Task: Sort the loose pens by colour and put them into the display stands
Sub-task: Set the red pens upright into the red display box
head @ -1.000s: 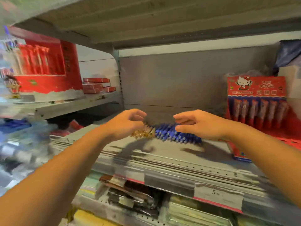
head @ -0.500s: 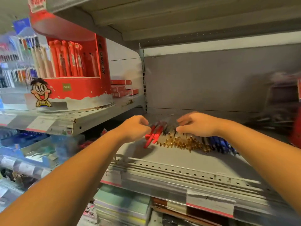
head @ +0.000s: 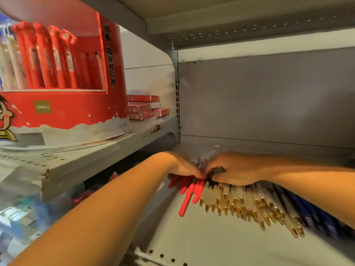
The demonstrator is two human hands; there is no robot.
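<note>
A: Well, where are the loose pens now?

B: Fanned flat on the lower shelf, at five o'clock in the view; red pens at the fan's left end, gold-clipped pens in the middle, blue pens running off toward four o'clock; grouped by colour, none of these in a stand yet.

A: And the hands?

B: They meet over the fan's far ends, nearly touching. The left hand has its fingers curled down onto the tops of the red pens; whether they clamp or only press I cannot tell. The right hand pinches a dark pen between thumb and curled fingers; its palm lies across the gold-clipped ones, probably to stop them rolling.

A: Why that spot?

B: The dark one sits on the seam between red and gold; I judge it is being picked out of the wrong group.

A: The stand?

B: The red display stand is at ten o'clock on the upper shelf, well apart; small red boxes are just beside it, at its three o'clock.
</note>
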